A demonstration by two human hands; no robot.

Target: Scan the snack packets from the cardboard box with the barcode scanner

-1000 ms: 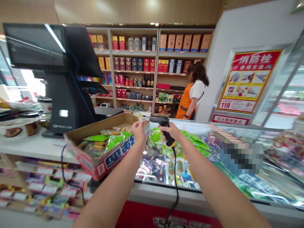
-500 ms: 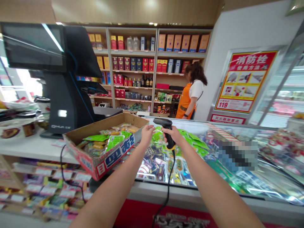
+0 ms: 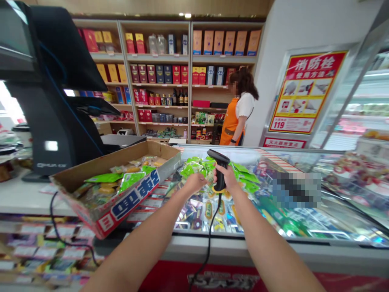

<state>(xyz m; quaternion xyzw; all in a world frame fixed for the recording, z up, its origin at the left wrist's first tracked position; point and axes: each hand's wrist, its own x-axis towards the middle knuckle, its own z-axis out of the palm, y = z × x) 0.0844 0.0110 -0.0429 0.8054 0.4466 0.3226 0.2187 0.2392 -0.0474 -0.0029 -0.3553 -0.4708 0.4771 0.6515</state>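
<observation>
My right hand (image 3: pixel 226 180) is wrapped round the handle of a black barcode scanner (image 3: pixel 219 161), whose head points left and down; its black cable (image 3: pixel 209 239) hangs toward me. My left hand (image 3: pixel 194 182) reaches into a pile of green snack packets (image 3: pixel 197 167) lying on the glass top of a freezer (image 3: pixel 304 227), its fingers closed on one of them. Left of both hands, a cardboard box (image 3: pixel 121 198) with blue lettering holds several green and yellow packets and juts over the counter edge.
A black till terminal (image 3: pixel 51 97) stands on the white counter (image 3: pixel 21 198) at left. Shelves of boxed goods and bottles (image 3: pixel 170 77) fill the back wall. A person in an orange apron (image 3: pixel 235 109) stands before them. A red and yellow poster (image 3: pixel 304 93) hangs at right.
My left hand has dropped from beside the scanner head down into the green packets. The scanner has lowered and tilted. My view has moved closer and down.
</observation>
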